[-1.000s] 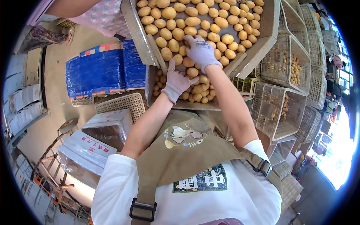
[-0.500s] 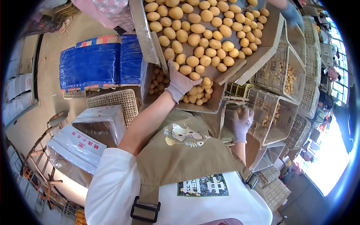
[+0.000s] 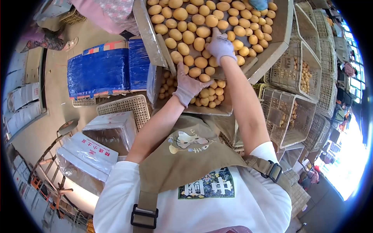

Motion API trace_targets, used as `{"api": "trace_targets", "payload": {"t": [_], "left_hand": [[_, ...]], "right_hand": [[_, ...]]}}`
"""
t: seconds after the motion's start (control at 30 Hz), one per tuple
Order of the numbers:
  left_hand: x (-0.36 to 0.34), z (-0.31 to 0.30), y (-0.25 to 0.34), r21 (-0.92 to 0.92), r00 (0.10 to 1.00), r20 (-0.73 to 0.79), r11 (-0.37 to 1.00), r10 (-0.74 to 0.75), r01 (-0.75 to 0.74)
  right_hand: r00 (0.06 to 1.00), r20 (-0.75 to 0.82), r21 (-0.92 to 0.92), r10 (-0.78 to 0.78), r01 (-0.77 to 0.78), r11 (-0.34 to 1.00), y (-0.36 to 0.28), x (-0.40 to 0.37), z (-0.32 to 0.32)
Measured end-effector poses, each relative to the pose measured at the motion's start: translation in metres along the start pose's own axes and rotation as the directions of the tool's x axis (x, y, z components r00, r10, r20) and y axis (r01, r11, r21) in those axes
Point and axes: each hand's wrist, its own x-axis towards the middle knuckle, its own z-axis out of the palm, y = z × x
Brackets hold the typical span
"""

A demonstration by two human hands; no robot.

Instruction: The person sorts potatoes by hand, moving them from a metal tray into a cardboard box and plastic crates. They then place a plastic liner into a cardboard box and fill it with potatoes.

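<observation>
Yellow potatoes (image 3: 188, 37) lie spread over a grey sorting tray (image 3: 268, 64) with raised sides. My left hand (image 3: 188, 86), in a pale glove, is at the tray's near opening, fingers and thumb spread against the front potatoes. Below it, more potatoes (image 3: 211, 95) sit in a box (image 3: 217, 110) under the opening. My right hand (image 3: 221, 47), also gloved, reaches in among the potatoes at the middle of the tray. Its index finger stretches forward beside a potato; the other fingers are partly hidden.
Plastic crates (image 3: 289, 112), some holding potatoes, stand stacked on the right. To the left are a blue-wrapped stack (image 3: 99, 72), a beige crate (image 3: 124, 108) and white cartons (image 3: 87, 151). Another person's blue glove (image 3: 258, 4) is at the tray's far side; a person in pink stands at upper left.
My right hand has moved from beside the crates on the right, where it held a dark roundish thing, up onto the tray's potatoes. My left hand has stayed at the opening.
</observation>
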Motion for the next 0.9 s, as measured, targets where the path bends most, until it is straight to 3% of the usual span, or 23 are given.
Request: {"api": "trace_targets", "payload": {"t": [0.1,0.13,0.23,0.27,0.33,0.37,0.4,0.43,0.47,0.5,0.57,0.6,0.63,0.67,0.7,0.73,0.83,0.9], "left_hand": [[-0.007,0.000,0.003,-0.097,0.994,-0.099,0.994,-0.054,0.045],[-0.008,0.000,0.005,-0.157,0.997,-0.036,0.985,-0.073,0.066],[-0.012,0.012,0.000,-0.004,0.997,-0.065,0.999,0.047,-0.048],[-0.010,0.008,0.002,0.007,0.998,-0.054,1.000,0.022,-0.022],[-0.004,-0.003,-0.001,0.363,0.987,-0.031,0.922,0.155,-0.133],[-0.002,-0.005,-0.003,0.501,0.977,-0.002,0.846,0.211,-0.182],[0.000,-0.007,-0.004,0.626,0.963,0.028,0.747,0.266,-0.225],[-0.001,-0.009,-0.008,0.719,0.950,0.062,0.646,0.307,-0.256],[-0.005,-0.010,-0.013,0.801,0.937,0.098,0.532,0.335,-0.274],[-0.009,-0.010,-0.017,0.868,0.925,0.141,0.405,0.353,-0.287],[-0.001,-0.005,-0.015,0.700,0.948,0.063,0.664,0.311,-0.264],[0.000,0.000,-0.011,0.339,0.982,-0.033,0.926,0.187,-0.165],[0.000,0.004,-0.009,-0.090,0.997,-0.069,0.995,0.027,-0.033],[-0.001,0.006,-0.007,-0.144,0.996,-0.086,0.990,-0.018,0.005],[-0.001,0.003,-0.006,-0.139,0.996,-0.079,0.990,-0.033,0.022],[-0.001,-0.003,-0.006,-0.134,0.996,-0.070,0.990,-0.047,0.037],[-0.001,-0.001,-0.005,-0.116,0.996,-0.073,0.993,-0.045,0.037],[0.001,-0.005,-0.004,-0.158,0.990,-0.129,0.987,-0.059,0.038]], "right_hand": [[0.996,-0.042,-0.046,-0.073,0.071,0.996,0.006,-0.001,-0.001],[0.994,-0.062,-0.034,-0.089,0.087,0.996,0.007,-0.002,0.000],[0.970,-0.161,0.042,-0.181,0.190,0.981,0.014,-0.022,0.003],[0.938,-0.260,0.149,-0.228,0.272,0.951,0.028,-0.025,0.009],[0.830,-0.468,0.141,-0.305,0.410,0.901,0.054,-0.062,-0.011],[0.670,-0.628,0.095,-0.395,0.570,0.816,0.084,-0.070,-0.022],[0.642,-0.697,0.031,-0.318,0.470,0.882,0.117,-0.077,-0.038],[0.535,-0.823,0.006,-0.190,0.343,0.939,0.180,-0.064,-0.045],[0.597,-0.795,0.218,0.105,0.121,0.968,0.200,-0.078,-0.076],[0.429,-0.892,0.020,0.144,-0.281,0.960,0.213,-0.088,-0.089],[0.431,-0.902,-0.038,0.016,-0.116,0.993,0.238,-0.067,-0.084],[0.589,-0.808,0.069,-0.017,0.124,0.990,0.200,-0.069,-0.085],[0.713,-0.695,0.218,-0.090,0.328,0.919,0.159,-0.071,-0.078],[0.845,-0.531,0.334,-0.071,0.286,0.898,0.112,-0.070,-0.059],[0.890,-0.377,0.343,-0.254,0.389,0.855,0.061,-0.078,-0.059],[0.793,-0.385,0.102,-0.473,0.545,0.832,0.030,-0.064,-0.040],[0.885,-0.136,-0.012,-0.446,0.449,0.894,-0.032,-0.014,0.004],[0.935,-0.080,-0.021,-0.346,0.345,0.938,-0.054,0.005,0.005]]}}
